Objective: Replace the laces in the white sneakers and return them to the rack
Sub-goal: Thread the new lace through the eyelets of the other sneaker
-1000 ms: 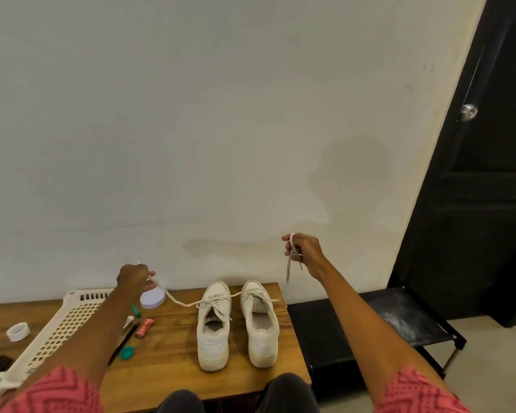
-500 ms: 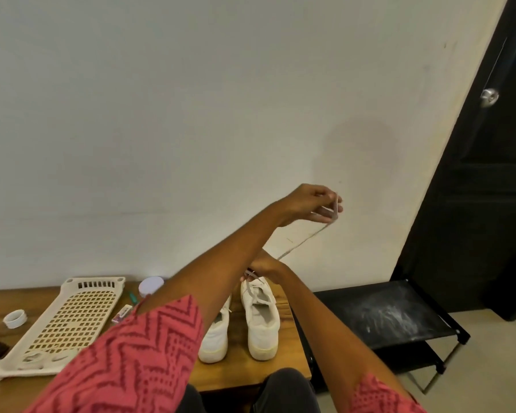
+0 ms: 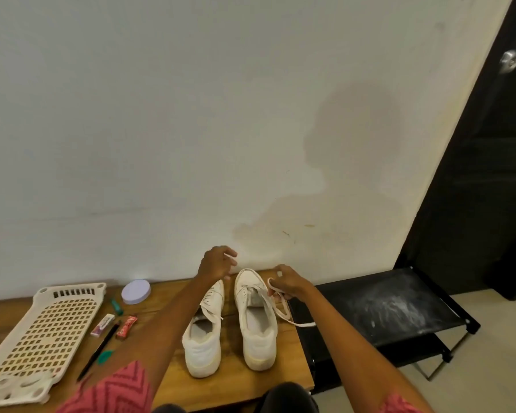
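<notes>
Home entryway: shoe rack [image 3: 385,311], door [image 3: 489,162], wooden table [image 3: 251,389].

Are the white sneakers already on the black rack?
No, both white sneakers stand on the wooden table, beside the black rack.

No text, label or brand can be read: the small wrappers [image 3: 102,324] on the wooden table [image 3: 233,386], at nine o'clock from the sneakers [image 3: 230,323], are too blurred.
</notes>
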Demonstrator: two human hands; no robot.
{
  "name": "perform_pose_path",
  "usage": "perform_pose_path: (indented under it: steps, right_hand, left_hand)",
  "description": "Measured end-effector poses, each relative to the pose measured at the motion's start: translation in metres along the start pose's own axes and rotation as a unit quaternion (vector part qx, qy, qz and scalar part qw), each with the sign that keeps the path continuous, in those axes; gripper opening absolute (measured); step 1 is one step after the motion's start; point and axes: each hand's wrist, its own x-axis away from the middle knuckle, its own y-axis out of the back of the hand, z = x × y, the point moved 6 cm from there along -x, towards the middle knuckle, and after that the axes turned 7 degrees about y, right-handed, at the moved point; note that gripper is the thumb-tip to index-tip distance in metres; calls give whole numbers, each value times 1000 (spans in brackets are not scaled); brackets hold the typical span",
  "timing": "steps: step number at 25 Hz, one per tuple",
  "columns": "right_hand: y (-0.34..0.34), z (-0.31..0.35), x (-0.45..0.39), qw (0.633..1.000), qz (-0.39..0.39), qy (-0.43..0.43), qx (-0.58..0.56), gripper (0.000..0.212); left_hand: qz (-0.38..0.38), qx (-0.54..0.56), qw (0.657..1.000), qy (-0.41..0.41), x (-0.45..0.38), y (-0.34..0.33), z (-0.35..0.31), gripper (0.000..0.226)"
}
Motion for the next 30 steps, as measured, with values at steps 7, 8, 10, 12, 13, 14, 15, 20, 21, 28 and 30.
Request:
perform_pose_path:
  steps: [7,8,10,12,13,14,15,20,21,28,30]
  right_hand:
    - [-6,50,-23,926,70,140,-344,19]
    - [6,64,-27,916,37,172,-359,20]
    - [26,88,-31,902,-3,218,-372,19]
    - [33,109,-30,900,-12,246,-359,17]
    - [33,115,-30,900,-21,255,-353,18]
    - [33,119,-30,900,-42,260,-347,20]
    - [36,121,-32,900,-76,262,-340,22]
    - [61,84,-39,887,-250,213,-325,24]
    - [64,72,-39,884,-283,193,-319,24]
    - [46,5,-42,885,-345,69,-306,21]
    - [41,-3,-39,860,-351,37,-368,23]
  left_hand:
    - [130,-318,938,-47,-29,-90,39,31]
    - [122,-333,933,-58,-31,-93,42,32]
    - [104,-321,938,-72,-35,-93,47,39]
    - [98,-317,942,-50,-40,-94,54,59]
    - [97,-342,934,-36,-43,-96,56,62]
    - [87,-399,913,-29,-46,-99,57,59]
    - [75,-450,890,-19,-47,-103,57,53]
    - [-30,-283,956,-75,-46,-95,35,24]
    - [-61,-158,983,-67,-42,-81,30,15]
    - [-151,225,962,21,-27,14,35,8]
    - [-112,183,975,52,-25,21,47,9]
